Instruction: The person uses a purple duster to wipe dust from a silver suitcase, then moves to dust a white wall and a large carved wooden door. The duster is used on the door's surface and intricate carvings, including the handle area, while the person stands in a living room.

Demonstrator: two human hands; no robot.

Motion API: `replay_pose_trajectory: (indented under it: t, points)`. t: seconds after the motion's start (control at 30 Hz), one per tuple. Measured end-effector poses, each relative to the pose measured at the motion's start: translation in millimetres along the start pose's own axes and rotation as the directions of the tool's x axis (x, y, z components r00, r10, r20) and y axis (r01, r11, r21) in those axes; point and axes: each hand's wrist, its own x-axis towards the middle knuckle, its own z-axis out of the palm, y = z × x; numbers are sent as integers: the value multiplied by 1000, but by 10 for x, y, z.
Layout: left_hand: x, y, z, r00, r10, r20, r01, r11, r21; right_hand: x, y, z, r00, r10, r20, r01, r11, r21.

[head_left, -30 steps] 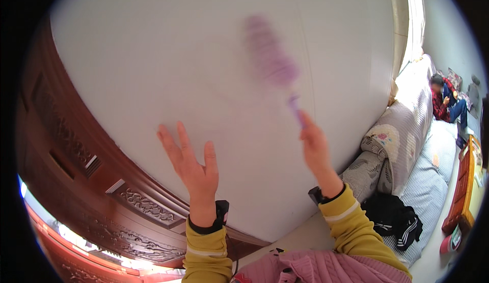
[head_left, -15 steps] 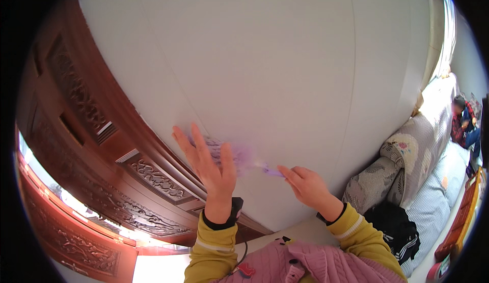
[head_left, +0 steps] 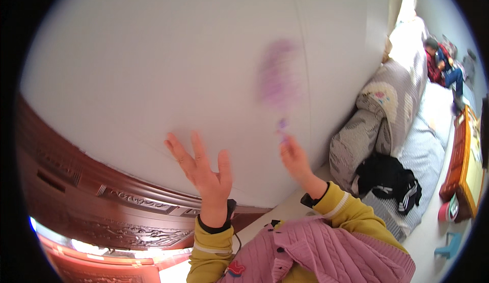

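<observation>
My right hand is closed around the thin handle of a fluffy purple duster. The duster's head is blurred by motion and points up along a pale wall; whether it touches the wall I cannot tell. My left hand is raised to the left with fingers spread and nothing in it. It appears in front of the wall, and I cannot tell whether the fingertips touch it.
Carved reddish-brown woodwork runs along the lower left. At right stands a sofa with grey patterned covers, a black garment lying on it. Beyond are a wooden table, a pink tub, a blue stool and a seated person.
The duster has swung from beside my left hand up and to the right, its head now pointing upward. My left hand stays spread. The view has turned somewhat.
</observation>
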Motion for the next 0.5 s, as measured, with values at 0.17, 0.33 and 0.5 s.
replay_pose_trajectory:
  t: [0.17, 0.33, 0.5]
  points:
    - [-77, 29, 95, 998, 40, 40, -42, 998, 56, -276, 88, 66, 916, -88, 392, 374, 541, -753]
    - [-112, 80, 211, 997, 46, 64, -51, 996, 74, 118, 213, -182, 867, -495, -64, 301, 621, -723]
    - [-136, 126, 268, 992, 44, 118, -51, 997, 58, 299, 249, -541, 803, 389, -452, -250, 908, 337]
